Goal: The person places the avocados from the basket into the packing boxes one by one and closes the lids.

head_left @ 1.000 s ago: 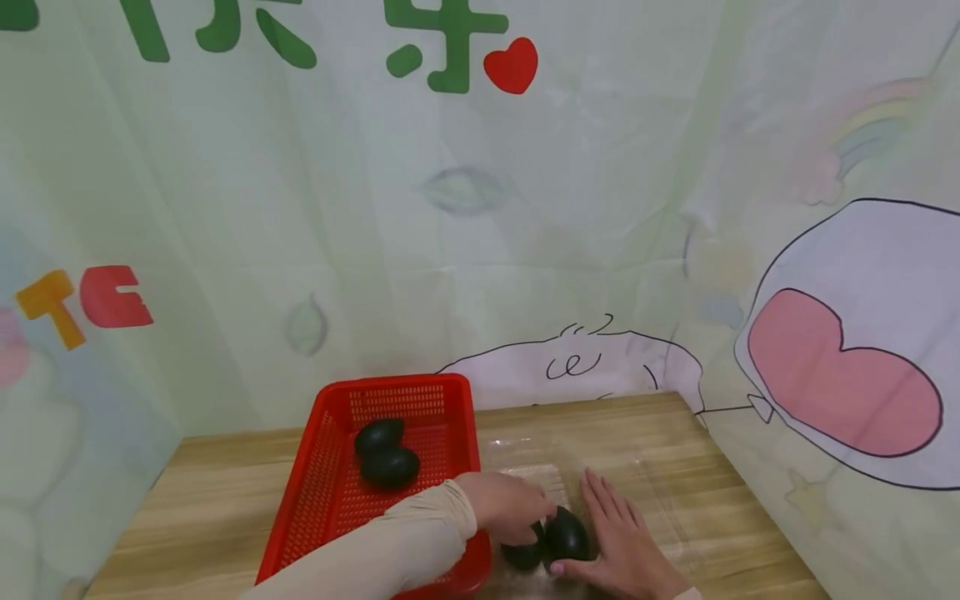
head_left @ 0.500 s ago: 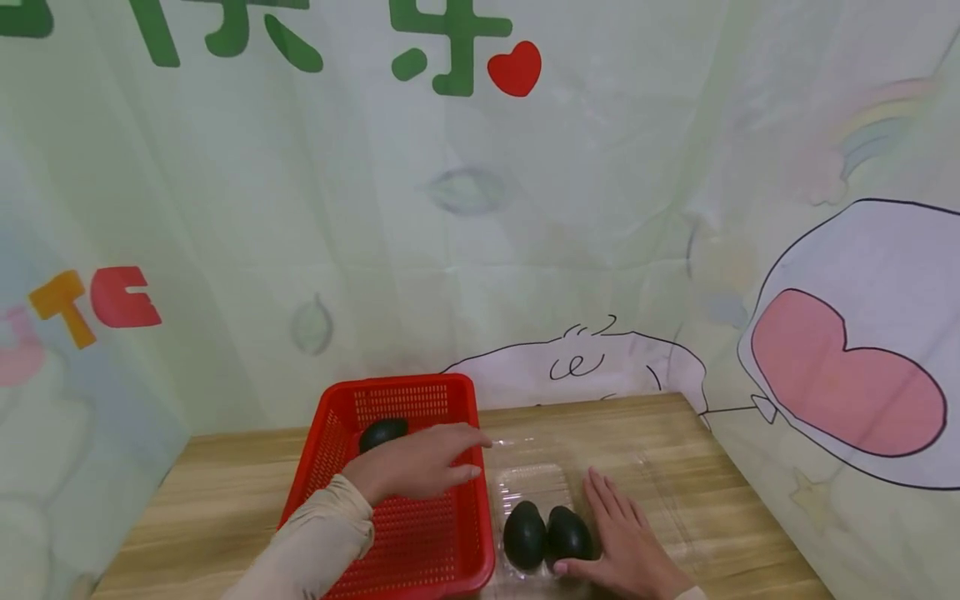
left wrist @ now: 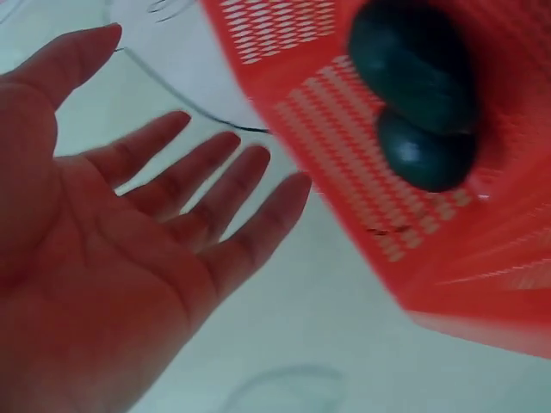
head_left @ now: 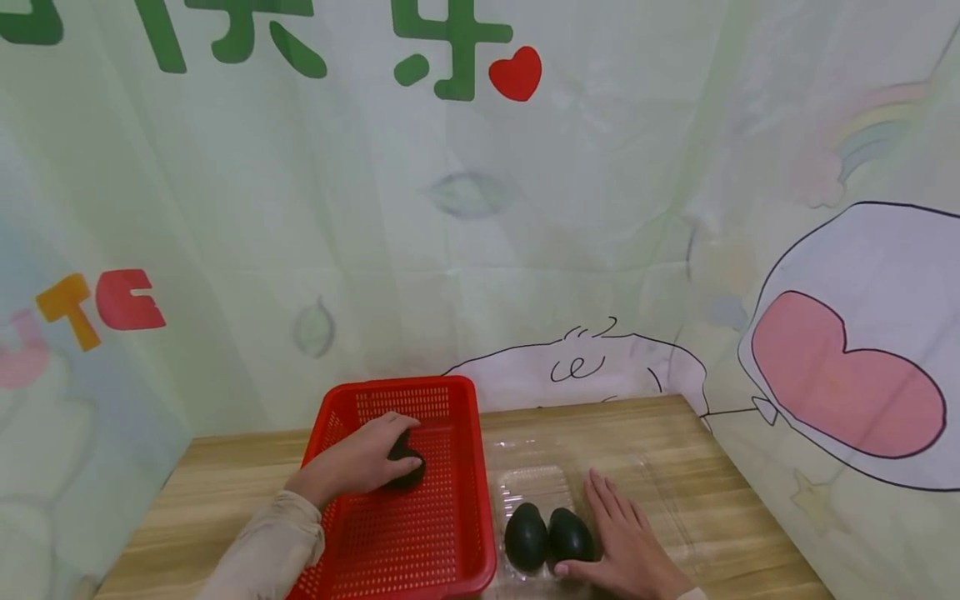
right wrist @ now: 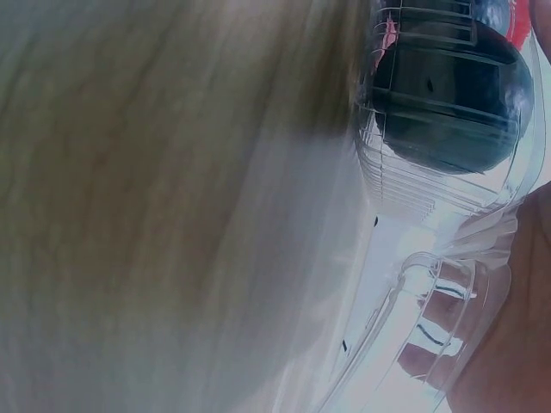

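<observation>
Inside the red basket [head_left: 408,533]: a front ovoid [head_left: 409,477], dark and smooth, and a rear ovoid [head_left: 399,446] lie toward the far end, touching or overlapping.

Left hand [head_left: 358,457]: reaches over the basket's left side, above those two, with thumb and fingers either side of them in the head view. The left wrist view shows the fingers spread and gripping nothing; whether any fingertip touches cannot be told.

Just right of the basket: a clear plastic container [head_left: 534,482] holds a left ovoid [head_left: 526,537] and a right ovoid [head_left: 571,536], side by side.

Right hand [head_left: 630,546]: farther right of the basket, beyond the right ovoid, fingers straight and flat against the clear plastic, thumb by that ovoid's near end. It grasps nothing.

Ovoid risk: a pinch on so smooth and rounded a surface could slip, likely if only the tips meet it; a push on one in the basket could roll its neighbour.

Basket wall risk: anything lifted too low could knock the basket's right rim and drop.

Container risk: thin plastic looks light and flexible, so should the right hand ease off, it may shift or spring, setting its pair rolling.
</observation>
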{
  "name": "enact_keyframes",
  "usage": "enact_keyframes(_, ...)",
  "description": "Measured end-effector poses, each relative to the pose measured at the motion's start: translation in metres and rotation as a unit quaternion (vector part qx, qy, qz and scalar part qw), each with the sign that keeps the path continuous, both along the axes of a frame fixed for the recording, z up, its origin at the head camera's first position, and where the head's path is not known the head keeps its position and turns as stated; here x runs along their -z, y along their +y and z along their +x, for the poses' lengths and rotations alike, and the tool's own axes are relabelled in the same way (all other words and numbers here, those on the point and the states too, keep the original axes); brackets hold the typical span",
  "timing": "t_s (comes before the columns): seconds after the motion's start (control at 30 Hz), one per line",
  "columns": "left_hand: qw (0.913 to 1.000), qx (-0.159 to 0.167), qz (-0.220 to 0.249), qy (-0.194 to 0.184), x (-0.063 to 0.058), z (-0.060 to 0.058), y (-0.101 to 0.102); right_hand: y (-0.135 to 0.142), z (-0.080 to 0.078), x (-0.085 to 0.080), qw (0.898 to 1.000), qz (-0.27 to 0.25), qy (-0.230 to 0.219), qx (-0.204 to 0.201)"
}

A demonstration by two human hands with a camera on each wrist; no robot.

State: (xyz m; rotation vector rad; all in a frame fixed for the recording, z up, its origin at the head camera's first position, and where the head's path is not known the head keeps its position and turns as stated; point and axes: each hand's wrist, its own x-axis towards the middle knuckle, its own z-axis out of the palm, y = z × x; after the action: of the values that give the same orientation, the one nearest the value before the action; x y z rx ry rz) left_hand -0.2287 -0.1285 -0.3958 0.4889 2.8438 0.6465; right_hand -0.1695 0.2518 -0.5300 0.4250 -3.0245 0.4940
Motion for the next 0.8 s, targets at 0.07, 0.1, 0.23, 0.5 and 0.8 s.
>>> enact_keyframes(0.07, 0.9998, -0.01, -0.015, 0.007, 0.008, -0.004, -0.004, 0.0, 0.0, 0.0, 1.0, -0.001, -0.008, 0.001)
enact_keyframes(0.1, 0.9997, -0.012, -0.021, 0.009, 0.012, -0.005, -0.006, 0.001, 0.0, 0.0, 1.0, -0.003, -0.013, 0.002)
enact_keyframes(0.23, 0.999, -0.022, -0.036, 0.013, 0.024, -0.01, -0.013, 0.001, -0.001, 0.0, 1.0, -0.008, -0.025, 0.001)
enact_keyframes(0.5, 0.9982, -0.032, -0.051, 0.005, 0.039, -0.017, -0.017, 0.0, -0.001, 0.002, 1.0, -0.007, -0.02, 0.002)
enact_keyframes(0.8, 0.997, -0.022, -0.074, 0.003, 0.043, -0.021, -0.011, 0.0, 0.0, 0.001, 1.0, -0.005, -0.028, 0.009)
